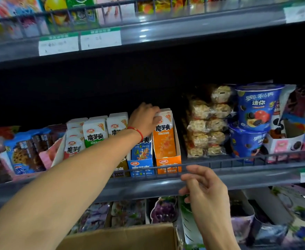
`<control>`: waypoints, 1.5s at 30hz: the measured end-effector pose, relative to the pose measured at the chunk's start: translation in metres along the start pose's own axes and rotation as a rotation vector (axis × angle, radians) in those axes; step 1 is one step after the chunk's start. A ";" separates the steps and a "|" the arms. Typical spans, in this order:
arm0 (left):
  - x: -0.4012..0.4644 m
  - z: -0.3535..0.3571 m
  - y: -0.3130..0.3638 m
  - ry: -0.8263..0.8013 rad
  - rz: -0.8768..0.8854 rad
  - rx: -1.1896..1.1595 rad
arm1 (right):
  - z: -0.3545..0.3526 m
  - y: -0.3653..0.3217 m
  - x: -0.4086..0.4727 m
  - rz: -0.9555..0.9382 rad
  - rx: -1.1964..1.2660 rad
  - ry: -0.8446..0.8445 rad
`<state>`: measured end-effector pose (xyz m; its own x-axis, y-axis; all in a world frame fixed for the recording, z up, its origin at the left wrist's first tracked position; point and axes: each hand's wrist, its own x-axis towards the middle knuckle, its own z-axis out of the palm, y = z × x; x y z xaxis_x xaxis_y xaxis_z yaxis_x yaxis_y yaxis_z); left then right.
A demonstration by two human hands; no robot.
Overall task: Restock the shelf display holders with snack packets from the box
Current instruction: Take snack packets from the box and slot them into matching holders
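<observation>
My left hand [145, 118] reaches into the middle shelf and grips the tops of the orange snack packets [164, 136] standing in the orange display holder [168, 164]. A blue display holder [141, 166] with blue packets [142, 150] stands just left of it, partly hidden by my wrist. Further left stand green packets [94, 131] and red packets [74, 145] in their own holders. My right hand [205, 192] hovers in front of the shelf's wire rail [238, 161], fingers loosely curled and holding nothing. The cardboard box [126, 237] sits at the bottom, its contents hidden.
Stacked rice cracker packs [206, 123] and blue cookie cups [258, 107] fill the shelf to the right. Chocolate biscuit packs [27, 152] stand at the left. The upper shelf has price tags [79, 42]; the lower shelf holds purple snack bags [163, 210].
</observation>
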<state>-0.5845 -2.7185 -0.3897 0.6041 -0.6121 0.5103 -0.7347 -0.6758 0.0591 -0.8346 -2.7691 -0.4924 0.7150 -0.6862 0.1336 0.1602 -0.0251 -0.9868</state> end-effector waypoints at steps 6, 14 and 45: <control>-0.006 0.004 -0.001 -0.016 0.036 0.026 | -0.002 -0.002 -0.001 -0.001 -0.004 -0.001; -0.008 0.008 0.003 -0.096 0.033 0.157 | 0.000 -0.003 -0.003 0.006 -0.037 0.001; -0.016 -0.019 0.008 -0.164 -0.020 -0.211 | 0.007 -0.002 -0.004 0.009 -0.060 0.021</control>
<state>-0.6063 -2.7063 -0.3813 0.6483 -0.6696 0.3624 -0.7599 -0.5983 0.2540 -0.8327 -2.7611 -0.4905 0.7018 -0.7016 0.1232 0.1119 -0.0622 -0.9918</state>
